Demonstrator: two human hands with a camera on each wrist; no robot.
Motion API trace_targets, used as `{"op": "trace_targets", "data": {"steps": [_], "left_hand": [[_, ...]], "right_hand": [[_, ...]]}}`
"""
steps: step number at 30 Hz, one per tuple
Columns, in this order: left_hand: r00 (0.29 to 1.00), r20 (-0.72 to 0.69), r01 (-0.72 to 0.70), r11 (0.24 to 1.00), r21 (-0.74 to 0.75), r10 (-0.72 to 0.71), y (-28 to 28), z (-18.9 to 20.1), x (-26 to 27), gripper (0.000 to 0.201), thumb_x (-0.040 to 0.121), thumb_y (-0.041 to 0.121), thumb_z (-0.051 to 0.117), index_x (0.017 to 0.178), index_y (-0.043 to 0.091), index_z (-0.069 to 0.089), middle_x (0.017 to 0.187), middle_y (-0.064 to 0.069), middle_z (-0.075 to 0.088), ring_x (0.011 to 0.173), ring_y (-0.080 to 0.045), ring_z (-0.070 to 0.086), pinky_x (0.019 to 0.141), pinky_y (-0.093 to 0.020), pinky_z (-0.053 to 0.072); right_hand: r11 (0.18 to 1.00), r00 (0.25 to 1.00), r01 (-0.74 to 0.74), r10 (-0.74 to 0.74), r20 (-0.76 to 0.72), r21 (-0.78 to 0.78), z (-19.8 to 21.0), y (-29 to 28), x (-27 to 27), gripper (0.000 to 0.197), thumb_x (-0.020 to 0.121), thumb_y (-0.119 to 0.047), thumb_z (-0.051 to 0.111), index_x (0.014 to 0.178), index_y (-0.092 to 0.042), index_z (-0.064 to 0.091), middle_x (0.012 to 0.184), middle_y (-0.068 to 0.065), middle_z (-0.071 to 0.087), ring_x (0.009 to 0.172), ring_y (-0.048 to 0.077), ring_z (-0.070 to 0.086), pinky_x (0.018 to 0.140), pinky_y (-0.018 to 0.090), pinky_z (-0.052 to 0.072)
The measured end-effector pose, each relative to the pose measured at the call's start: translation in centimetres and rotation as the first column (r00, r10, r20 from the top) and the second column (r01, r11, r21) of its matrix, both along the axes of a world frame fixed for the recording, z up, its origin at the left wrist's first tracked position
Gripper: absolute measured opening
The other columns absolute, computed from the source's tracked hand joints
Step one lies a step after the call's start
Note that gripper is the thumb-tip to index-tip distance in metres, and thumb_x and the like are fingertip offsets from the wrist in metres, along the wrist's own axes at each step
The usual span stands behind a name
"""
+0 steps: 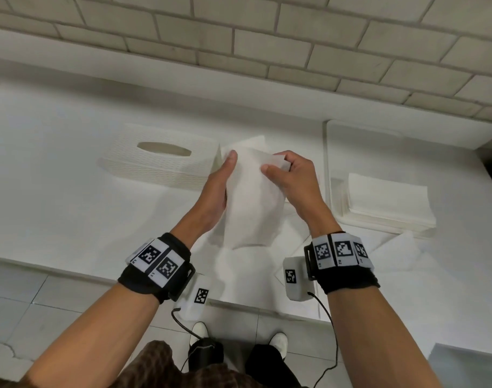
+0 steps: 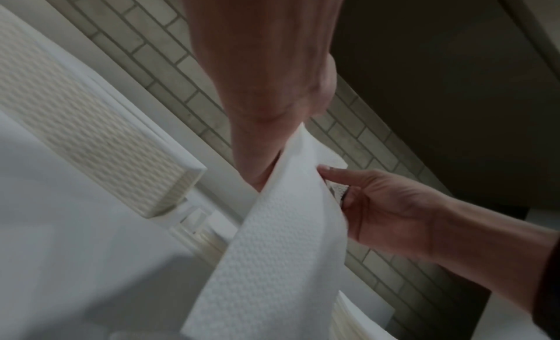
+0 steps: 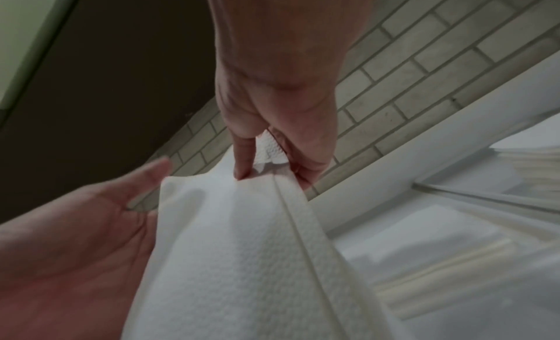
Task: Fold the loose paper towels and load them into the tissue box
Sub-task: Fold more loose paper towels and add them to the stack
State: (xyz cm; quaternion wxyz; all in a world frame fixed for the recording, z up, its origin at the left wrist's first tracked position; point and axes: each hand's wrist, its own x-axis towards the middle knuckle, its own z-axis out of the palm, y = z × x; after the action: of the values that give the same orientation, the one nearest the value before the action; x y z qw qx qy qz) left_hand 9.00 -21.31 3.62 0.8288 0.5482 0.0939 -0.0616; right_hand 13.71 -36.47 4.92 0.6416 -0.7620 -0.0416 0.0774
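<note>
A: White counter (image 1: 57, 152) is the biggest thing here, running under the brick wall (image 1: 239, 37). Taking the tissue box (image 1: 158, 161) as the landmark: it lies flat on the counter, oval slot up, long side running left to right.

B: And what sits around the box?

A: Well to the box's right, a stack of folded towels (image 1: 387, 203) rests in a shallow white tray (image 1: 330, 152). Nearer the person than the box, loose sheets (image 1: 393, 261) are spread toward the counter's front edge.

B: Where's the towel being worked?

A: The paper towel (image 1: 253, 203) is held up in the air just right of the box and slightly nearer the person. Its long axis runs away from the person, lower end hanging toward the loose sheets.

B: The hands?

A: The left hand (image 1: 216, 189) cradles the towel's left edge, thumb laid on top, fingers behind. The right hand (image 1: 295, 180) pinches the top right corner between thumb and curled fingers.

B: So which hand is closer to the box?

A: The left, almost beside the box's right end. I'd guess the towel must swing leftward and turn to line up with the slot, once the fold is closed.
</note>
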Motion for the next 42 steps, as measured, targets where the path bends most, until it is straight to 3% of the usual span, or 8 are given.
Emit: {"op": "trace_targets", "data": {"steps": [9, 14, 19, 21, 25, 28, 36, 42], "left_hand": [[0.96, 0.054, -0.269, 0.86, 0.433, 0.273, 3.1, -1.4, 0.6, 0.027, 0.097, 0.02, 0.053, 0.122, 0.01, 0.06, 0.097, 0.003, 0.067, 0.089, -0.014, 0.065, 0.068, -0.021, 0.05], [0.94, 0.063, -0.328, 0.839, 0.435, 0.335, 4.2, -1.1, 0.7, 0.027, 0.097, 0.02, 0.052, 0.122, 0.011, 0.06, 0.095, 0.005, 0.066, 0.085, -0.011, 0.063, 0.067, -0.021, 0.049], [0.932, 0.075, -0.351, 0.832, 0.43, 0.354, 4.7, -0.8, 0.6, 0.024, 0.096, 0.02, 0.053, 0.118, 0.013, 0.061, 0.093, 0.007, 0.066, 0.086, -0.01, 0.064, 0.07, -0.022, 0.05], [0.932, 0.076, -0.352, 0.831, 0.431, 0.356, 4.7, -0.9, 0.5, 0.023, 0.096, 0.02, 0.054, 0.117, 0.014, 0.061, 0.092, 0.008, 0.066, 0.084, -0.008, 0.063, 0.068, -0.021, 0.049], [0.937, 0.053, -0.334, 0.844, 0.421, 0.344, 4.6, -1.5, 0.2, 0.024, 0.096, 0.021, 0.054, 0.117, 0.012, 0.062, 0.094, 0.005, 0.066, 0.085, -0.011, 0.064, 0.066, -0.022, 0.05], [0.948, 0.013, -0.299, 0.88, 0.37, 0.317, 4.1, -1.6, 0.1, 0.016, 0.095, 0.021, 0.055, 0.106, 0.017, 0.065, 0.093, 0.004, 0.069, 0.087, -0.016, 0.066, 0.068, -0.023, 0.052], [0.977, -0.063, -0.212, 0.967, -0.143, 0.205, 3.5, -0.1, 0.3, 0.031, 0.096, 0.02, 0.05, 0.122, 0.007, 0.062, 0.12, -0.011, 0.069, 0.11, -0.026, 0.066, 0.094, -0.039, 0.051], [0.982, -0.065, -0.18, 0.982, -0.05, 0.176, 3.0, 0.1, 0.3, 0.038, 0.099, 0.035, 0.047, 0.125, 0.01, 0.061, 0.118, -0.006, 0.071, 0.11, -0.024, 0.067, 0.093, -0.039, 0.052]], "right_hand": [[0.931, 0.997, -0.068, 0.05, -0.057, -0.358, -5.2, -0.5, -1.0, 0.034, 0.082, -0.015, 0.074, 0.114, -0.013, 0.062, 0.105, 0.001, 0.062, 0.089, 0.012, 0.058, 0.062, 0.007, 0.045], [0.375, 0.853, -0.437, 0.461, -0.244, -0.818, -9.0, 0.2, -3.1, 0.077, 0.068, -0.021, 0.08, 0.136, -0.027, 0.045, 0.128, -0.002, 0.051, 0.121, 0.022, 0.041, 0.097, 0.037, 0.036], [0.164, 0.829, -0.367, 0.505, -0.242, -0.916, -8.9, 0.5, -2.8, 0.046, 0.076, -0.029, 0.074, 0.119, -0.023, 0.06, 0.122, 0.0, 0.052, 0.118, 0.025, 0.037, 0.099, 0.04, 0.029], [0.233, 0.837, -0.38, 0.499, -0.225, -0.895, -8.1, 0.4, -2.6, 0.034, 0.076, -0.025, 0.074, 0.108, -0.02, 0.066, 0.114, -0.001, 0.056, 0.114, 0.023, 0.042, 0.097, 0.038, 0.03], [0.756, 0.897, -0.434, 0.41, -0.162, -0.489, -3.8, 0.1, -2.2, 0.016, 0.072, -0.011, 0.08, 0.076, -0.019, 0.066, 0.078, -0.004, 0.063, 0.075, 0.012, 0.058, 0.069, 0.026, 0.043], [0.935, 0.944, -0.324, 0.309, -0.119, -0.145, -0.6, 0.1, -1.9, 0.015, 0.075, -0.007, 0.079, 0.076, -0.015, 0.066, 0.074, -0.003, 0.069, 0.065, 0.009, 0.063, 0.064, 0.021, 0.049], [0.939, 0.983, 0.105, -0.048, -0.18, 0.327, -0.2, 2.1, -1.6, 0.016, 0.085, -0.009, 0.071, 0.096, -0.01, 0.06, 0.091, 0.009, 0.073, 0.073, 0.015, 0.07, 0.065, 0.026, 0.055], [0.94, 0.985, 0.121, -0.074, -0.156, 0.318, -0.6, 2.4, -2.1, 0.016, 0.084, -0.008, 0.072, 0.092, -0.012, 0.059, 0.093, 0.011, 0.073, 0.082, 0.021, 0.069, 0.08, 0.037, 0.056]]}}
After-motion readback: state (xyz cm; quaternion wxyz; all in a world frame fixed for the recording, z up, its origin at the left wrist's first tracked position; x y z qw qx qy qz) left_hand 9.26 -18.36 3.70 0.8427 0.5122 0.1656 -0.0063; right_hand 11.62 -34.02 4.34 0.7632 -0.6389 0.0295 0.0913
